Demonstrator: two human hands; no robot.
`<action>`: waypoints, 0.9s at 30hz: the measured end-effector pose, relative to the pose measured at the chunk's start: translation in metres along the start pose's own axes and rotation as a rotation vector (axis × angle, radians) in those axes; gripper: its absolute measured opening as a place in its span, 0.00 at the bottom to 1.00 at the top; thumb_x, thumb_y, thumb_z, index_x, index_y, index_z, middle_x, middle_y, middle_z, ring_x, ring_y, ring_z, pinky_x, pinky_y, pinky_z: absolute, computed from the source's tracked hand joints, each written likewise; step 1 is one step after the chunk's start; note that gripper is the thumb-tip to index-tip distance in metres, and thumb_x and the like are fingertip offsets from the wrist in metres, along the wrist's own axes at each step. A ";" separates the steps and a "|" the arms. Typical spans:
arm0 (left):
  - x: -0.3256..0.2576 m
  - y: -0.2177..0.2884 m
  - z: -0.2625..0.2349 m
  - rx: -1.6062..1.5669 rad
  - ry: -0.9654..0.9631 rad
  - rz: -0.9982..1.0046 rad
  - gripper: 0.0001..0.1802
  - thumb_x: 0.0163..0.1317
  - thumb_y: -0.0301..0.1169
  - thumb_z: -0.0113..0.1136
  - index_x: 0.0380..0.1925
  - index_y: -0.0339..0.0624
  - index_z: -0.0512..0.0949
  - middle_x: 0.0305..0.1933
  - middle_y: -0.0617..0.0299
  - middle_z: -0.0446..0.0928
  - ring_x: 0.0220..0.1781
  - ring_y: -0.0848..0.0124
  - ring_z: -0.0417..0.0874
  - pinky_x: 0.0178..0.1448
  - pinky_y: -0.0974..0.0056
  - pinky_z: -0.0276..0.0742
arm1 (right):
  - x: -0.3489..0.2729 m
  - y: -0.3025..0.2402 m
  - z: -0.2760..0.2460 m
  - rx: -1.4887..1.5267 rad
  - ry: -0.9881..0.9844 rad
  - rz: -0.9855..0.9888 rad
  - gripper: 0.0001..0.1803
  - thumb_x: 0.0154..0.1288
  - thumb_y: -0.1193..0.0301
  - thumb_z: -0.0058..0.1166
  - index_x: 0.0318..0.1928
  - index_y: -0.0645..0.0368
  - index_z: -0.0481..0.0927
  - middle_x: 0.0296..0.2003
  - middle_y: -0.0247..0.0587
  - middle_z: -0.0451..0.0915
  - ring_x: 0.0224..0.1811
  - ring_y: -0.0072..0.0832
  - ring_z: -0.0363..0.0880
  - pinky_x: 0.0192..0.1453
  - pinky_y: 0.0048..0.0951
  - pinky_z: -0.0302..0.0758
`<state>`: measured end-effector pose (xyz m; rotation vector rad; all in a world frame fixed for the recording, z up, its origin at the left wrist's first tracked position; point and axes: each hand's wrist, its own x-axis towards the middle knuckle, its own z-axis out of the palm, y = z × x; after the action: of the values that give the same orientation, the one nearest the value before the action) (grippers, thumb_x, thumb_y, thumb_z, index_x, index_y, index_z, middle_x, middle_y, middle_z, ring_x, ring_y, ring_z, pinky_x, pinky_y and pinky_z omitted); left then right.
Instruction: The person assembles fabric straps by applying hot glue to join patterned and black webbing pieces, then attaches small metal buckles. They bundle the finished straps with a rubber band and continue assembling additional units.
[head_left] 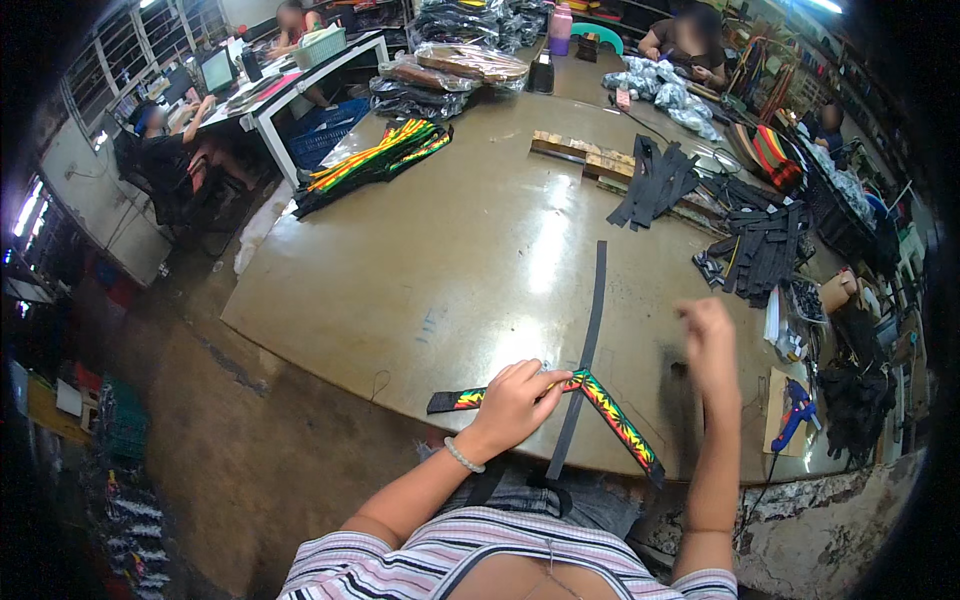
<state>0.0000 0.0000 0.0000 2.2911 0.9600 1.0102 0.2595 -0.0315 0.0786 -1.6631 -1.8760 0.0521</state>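
The left hand [512,408] is pressing its nearly closed fingers onto the patterned strip [617,420], which is bending at those fingertips and crossing over the black strap [597,300]. To its right, the right hand [708,335] is hovering, loosely curled; blur is hiding any grip. Good alignment is likely depending on steady fingertip pressure at the crossing, with the strap lying straight.

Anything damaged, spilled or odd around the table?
Yes: the surface below the near right edge of the table looks damaged, patchy and peeling. A dark patch on top, beside the right hand, could be a stain or shadow; I can't tell. No clear spill stands out.
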 end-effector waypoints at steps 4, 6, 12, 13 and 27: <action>0.001 0.029 -0.017 -0.208 -0.031 -0.064 0.14 0.61 0.37 0.68 0.42 0.41 0.84 0.27 0.56 0.72 0.27 0.63 0.76 0.31 0.60 0.71 | -0.034 -0.057 0.011 0.380 -0.296 -0.006 0.18 0.60 0.85 0.51 0.51 0.64 0.80 0.45 0.55 0.80 0.46 0.48 0.81 0.53 0.40 0.77; 0.001 0.036 -0.019 -0.314 -0.111 -0.076 0.14 0.60 0.38 0.70 0.39 0.40 0.84 0.26 0.57 0.72 0.26 0.63 0.75 0.30 0.60 0.70 | -0.040 -0.070 0.017 0.482 -0.294 -0.072 0.18 0.65 0.81 0.54 0.55 0.64 0.75 0.45 0.56 0.80 0.49 0.51 0.81 0.53 0.42 0.77; -0.002 0.030 -0.032 -0.440 -0.297 -0.121 0.09 0.59 0.35 0.70 0.33 0.41 0.84 0.24 0.60 0.72 0.28 0.69 0.73 0.34 0.64 0.69 | -0.052 -0.069 0.017 0.540 -0.394 0.027 0.15 0.64 0.80 0.58 0.51 0.65 0.76 0.39 0.45 0.82 0.40 0.33 0.84 0.46 0.28 0.78; -0.003 0.030 -0.031 -0.460 -0.325 -0.148 0.10 0.59 0.34 0.71 0.33 0.39 0.85 0.24 0.62 0.72 0.28 0.73 0.72 0.34 0.67 0.68 | -0.056 -0.065 0.016 0.542 -0.401 0.022 0.15 0.64 0.80 0.58 0.52 0.65 0.76 0.38 0.45 0.82 0.39 0.31 0.84 0.44 0.26 0.78; 0.029 0.016 0.006 -0.208 -0.094 -0.519 0.15 0.56 0.37 0.70 0.28 0.32 0.85 0.17 0.59 0.72 0.21 0.71 0.72 0.29 0.63 0.69 | -0.098 -0.046 0.073 0.296 0.095 0.343 0.08 0.62 0.77 0.61 0.41 0.64 0.81 0.37 0.47 0.75 0.35 0.44 0.78 0.39 0.40 0.75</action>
<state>0.0258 0.0104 0.0198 1.7663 1.2551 0.7307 0.1856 -0.1027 -0.0019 -1.7237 -1.4182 0.3671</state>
